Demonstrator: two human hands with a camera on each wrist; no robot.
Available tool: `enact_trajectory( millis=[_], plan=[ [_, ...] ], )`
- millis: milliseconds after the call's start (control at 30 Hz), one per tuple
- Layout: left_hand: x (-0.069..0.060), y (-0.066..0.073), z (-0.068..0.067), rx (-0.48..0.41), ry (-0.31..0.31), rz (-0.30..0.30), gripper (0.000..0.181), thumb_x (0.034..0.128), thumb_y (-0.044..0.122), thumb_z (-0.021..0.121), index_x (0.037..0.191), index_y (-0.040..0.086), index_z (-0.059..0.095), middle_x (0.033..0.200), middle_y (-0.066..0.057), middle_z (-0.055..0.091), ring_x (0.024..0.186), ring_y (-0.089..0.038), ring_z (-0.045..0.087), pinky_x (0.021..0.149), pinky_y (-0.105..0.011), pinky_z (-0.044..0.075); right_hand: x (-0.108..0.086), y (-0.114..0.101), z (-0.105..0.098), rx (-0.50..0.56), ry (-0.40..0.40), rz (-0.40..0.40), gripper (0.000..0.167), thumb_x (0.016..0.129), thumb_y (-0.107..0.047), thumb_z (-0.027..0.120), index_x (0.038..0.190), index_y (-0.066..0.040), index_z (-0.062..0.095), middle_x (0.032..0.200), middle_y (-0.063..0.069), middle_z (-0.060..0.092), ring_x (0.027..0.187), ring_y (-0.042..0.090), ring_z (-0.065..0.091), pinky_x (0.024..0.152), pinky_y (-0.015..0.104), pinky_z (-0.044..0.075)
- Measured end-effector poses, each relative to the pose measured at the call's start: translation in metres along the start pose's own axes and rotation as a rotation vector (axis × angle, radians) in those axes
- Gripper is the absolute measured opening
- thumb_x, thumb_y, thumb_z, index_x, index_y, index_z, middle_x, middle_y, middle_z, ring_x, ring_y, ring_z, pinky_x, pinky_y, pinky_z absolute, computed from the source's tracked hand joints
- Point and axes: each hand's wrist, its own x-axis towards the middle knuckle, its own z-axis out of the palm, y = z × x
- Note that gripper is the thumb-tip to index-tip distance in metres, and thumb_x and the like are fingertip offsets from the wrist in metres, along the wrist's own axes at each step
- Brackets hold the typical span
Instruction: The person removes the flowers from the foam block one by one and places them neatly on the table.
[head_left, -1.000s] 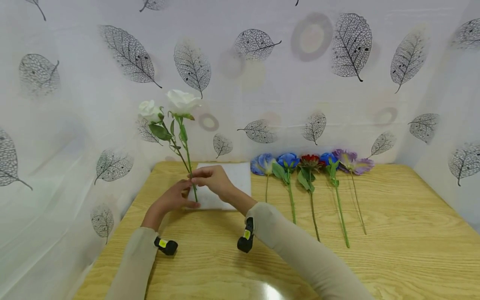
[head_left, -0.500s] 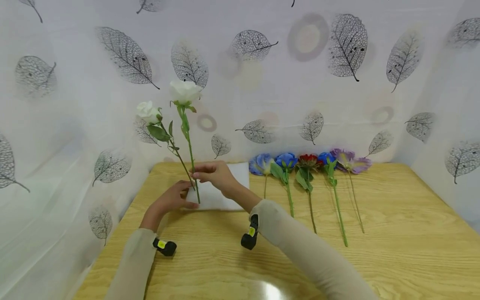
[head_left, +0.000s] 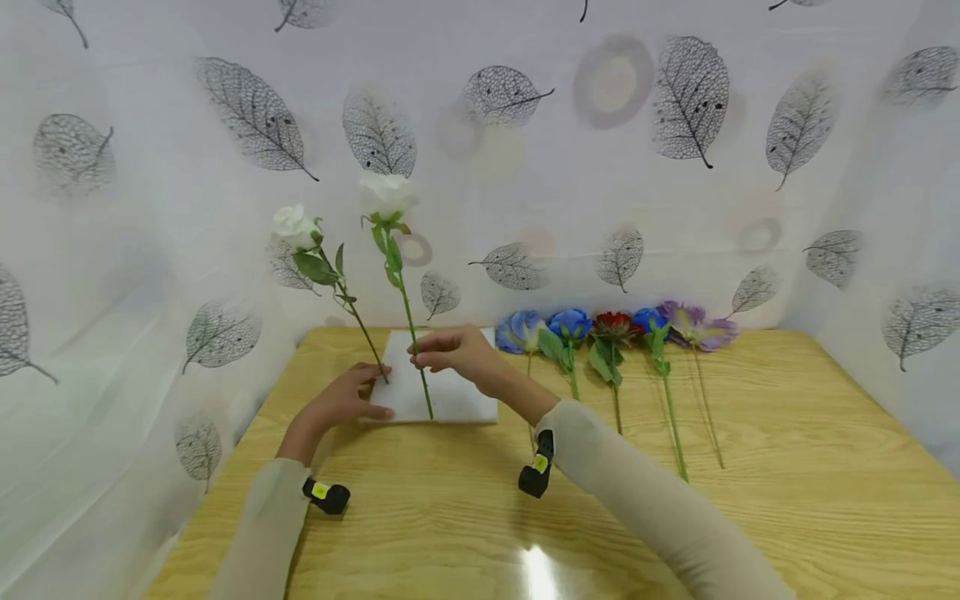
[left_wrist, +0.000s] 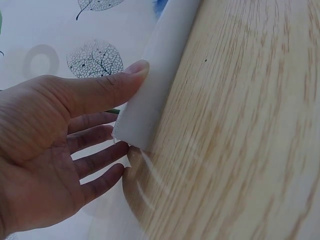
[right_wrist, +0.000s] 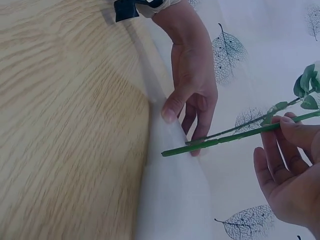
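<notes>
Near its blossom-free lower half, my right hand (head_left: 461, 358) pinches the green stem of a white rose (head_left: 389, 196) between thumb and fingers. The stem's lower end (right_wrist: 172, 151) hangs over a white foam block (head_left: 457, 398); whether it touches is unclear. At the block's left end, my left hand (head_left: 341, 406) rests with fairly straight fingers against the side and its thumb (left_wrist: 137, 70) on the front edge. A second white rose (head_left: 295, 227) leans left, its stem foot at the block by my left fingertips. How deep that stem sits is hidden.
Several artificial flowers lie in a row right of the block: a pale blue one (head_left: 519, 332), a blue rose (head_left: 570, 323), a red flower (head_left: 613, 325), another blue one (head_left: 649, 320) and a purple one (head_left: 697, 327). A leaf-patterned curtain (head_left: 480, 167) hangs behind the wooden table (head_left: 420, 517).
My right hand has moved to the right with its white rose, away from the second rose, which stays in place. My left hand has kept its position at the block.
</notes>
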Motion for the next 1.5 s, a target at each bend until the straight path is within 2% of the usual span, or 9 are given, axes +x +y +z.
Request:
enact_trajectory(
  millis=[167,400,600,867,1033,1267,1500],
  plan=[
    [-0.002,0.000,-0.001,0.001,-0.001,0.012,0.081,0.0859,0.024,0.084,0.150,-0.006,0.044,0.153,-0.033,0.037,0.138,-0.054,0.041,0.112,-0.061,0.043,-0.011,-0.001,-0.013,-0.018,-0.004,0.001,0.029,0.099,-0.005,0.065,0.125,0.006,0.069,0.118,0.021,0.074,0.096,0.012,0.073,0.101,0.059,0.054],
    [-0.002,0.000,-0.001,0.001,-0.007,0.026,0.080,0.0867,0.021,0.084,0.150,-0.006,0.044,0.153,-0.033,0.036,0.138,-0.054,0.041,0.113,-0.061,0.043,-0.029,-0.008,-0.035,-0.039,-0.002,0.031,0.029,0.099,-0.003,0.064,0.126,0.006,0.068,0.120,0.021,0.073,0.095,0.010,0.073,0.089,0.034,0.062],
    [-0.001,0.000,-0.001,0.009,-0.005,0.036,0.079,0.0867,0.019,0.083,0.150,-0.006,0.044,0.151,-0.033,0.037,0.137,-0.054,0.042,0.113,-0.061,0.043,-0.047,-0.008,-0.055,-0.052,0.002,0.053,0.029,0.100,-0.004,0.063,0.127,0.005,0.068,0.123,0.024,0.071,0.098,0.012,0.073,0.087,0.033,0.062],
    [-0.001,-0.002,0.001,0.000,-0.004,0.033,0.079,0.0866,0.019,0.083,0.150,-0.007,0.043,0.151,-0.033,0.038,0.137,-0.053,0.043,0.113,-0.061,0.043,-0.076,-0.010,-0.079,-0.083,0.056,0.086,0.031,0.099,-0.004,0.065,0.127,0.007,0.067,0.121,0.025,0.072,0.096,0.011,0.074,0.087,0.033,0.062],
    [-0.001,-0.001,0.000,0.004,-0.007,0.037,0.080,0.0867,0.019,0.083,0.150,-0.007,0.042,0.151,-0.034,0.037,0.136,-0.054,0.043,0.112,-0.061,0.043,-0.095,-0.007,-0.098,-0.088,0.081,0.094,0.036,0.099,-0.005,0.064,0.132,0.009,0.063,0.118,0.020,0.074,0.098,0.011,0.074,0.088,0.032,0.062],
    [-0.003,-0.002,-0.001,0.004,-0.007,0.031,0.081,0.0867,0.021,0.083,0.151,-0.006,0.042,0.152,-0.033,0.036,0.137,-0.053,0.043,0.112,-0.061,0.044,-0.124,-0.002,-0.129,-0.104,0.133,0.098,0.038,0.099,-0.009,0.066,0.132,0.010,0.062,0.112,0.008,0.077,0.098,0.010,0.074,0.091,0.035,0.062],
    [-0.001,-0.003,0.000,0.004,-0.010,0.039,0.081,0.0870,0.021,0.083,0.151,-0.006,0.042,0.152,-0.033,0.036,0.137,-0.053,0.043,0.113,-0.060,0.043,-0.154,-0.005,-0.160,-0.156,0.172,0.120,0.045,0.102,-0.013,0.064,0.137,0.013,0.055,0.104,-0.010,0.078,0.100,0.007,0.073,0.087,0.024,0.061]
  ],
)
